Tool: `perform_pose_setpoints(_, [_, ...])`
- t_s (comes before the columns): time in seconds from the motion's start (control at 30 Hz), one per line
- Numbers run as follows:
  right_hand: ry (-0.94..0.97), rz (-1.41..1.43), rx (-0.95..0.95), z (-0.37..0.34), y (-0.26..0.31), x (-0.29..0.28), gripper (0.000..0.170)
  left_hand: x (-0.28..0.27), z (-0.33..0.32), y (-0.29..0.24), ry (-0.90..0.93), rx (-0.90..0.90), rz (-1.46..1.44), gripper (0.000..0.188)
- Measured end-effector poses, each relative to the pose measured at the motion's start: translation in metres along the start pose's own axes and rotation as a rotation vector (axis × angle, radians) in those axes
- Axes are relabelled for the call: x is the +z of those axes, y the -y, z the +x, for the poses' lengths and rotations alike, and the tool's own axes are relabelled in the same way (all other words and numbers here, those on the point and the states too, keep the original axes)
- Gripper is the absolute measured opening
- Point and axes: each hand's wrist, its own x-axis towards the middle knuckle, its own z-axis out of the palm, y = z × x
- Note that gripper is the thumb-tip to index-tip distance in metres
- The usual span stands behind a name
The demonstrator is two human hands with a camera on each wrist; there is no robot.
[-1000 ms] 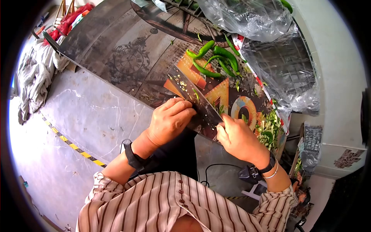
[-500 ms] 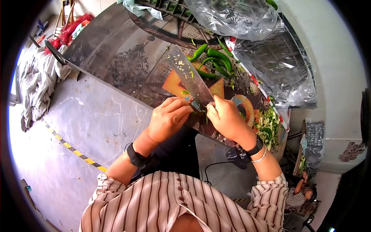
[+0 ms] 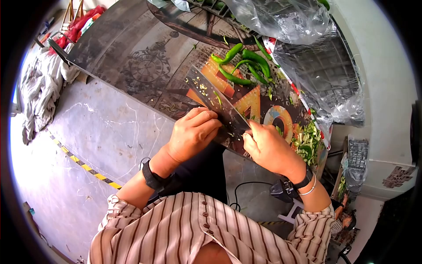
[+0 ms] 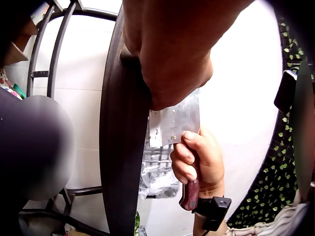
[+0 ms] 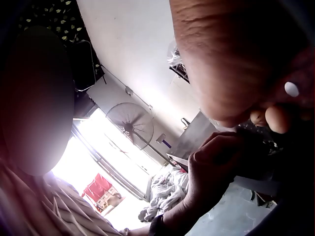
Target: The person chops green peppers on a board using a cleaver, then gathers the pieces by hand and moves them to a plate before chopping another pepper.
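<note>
My right hand (image 3: 272, 147) grips the cleaver (image 3: 213, 97), its broad blade dotted with pale seeds and green bits. In the left wrist view the dark red handle (image 4: 190, 194) shows inside the fist. My left hand (image 3: 193, 134), fingers curled and tips together, is right at the blade's near side, over the table's front edge. It pinches a green chili pepper, now mostly hidden by fingers and blade. Whole green chili peppers (image 3: 259, 64) lie on the table beyond the cleaver. Chopped green pepper (image 3: 312, 141) is heaped to the right of my right hand.
The dark printed table (image 3: 118, 57) extends away to the left. Clear plastic covers a dark crate (image 3: 316, 70) along its right side, and another crate (image 3: 215, 5) stands at the back. Grey cloth (image 3: 48, 83) hangs at far left. A person (image 3: 345, 215) appears at lower right.
The cleaver was lifted and tilted half a second ago, showing green by my left fingertips; now it is lowered beside them. My left hand stays nearly in place. The head view has shifted slightly.
</note>
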Motion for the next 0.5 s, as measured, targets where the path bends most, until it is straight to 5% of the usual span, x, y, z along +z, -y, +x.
perform_pose_setpoints(0.37, [-0.155, -0.049, -0.140, 0.040, -0.002, 0.019, 0.018, -0.002, 0.001, 0.002, 0.016, 0.024, 0.011, 0.019])
perform_pose_setpoints(0.5, [-0.220, -0.026, -0.058, 0.029, -0.001, 0.009, 0.020, -0.006, 0.001, 0.003, 0.039, 0.010, -0.038, 0.020])
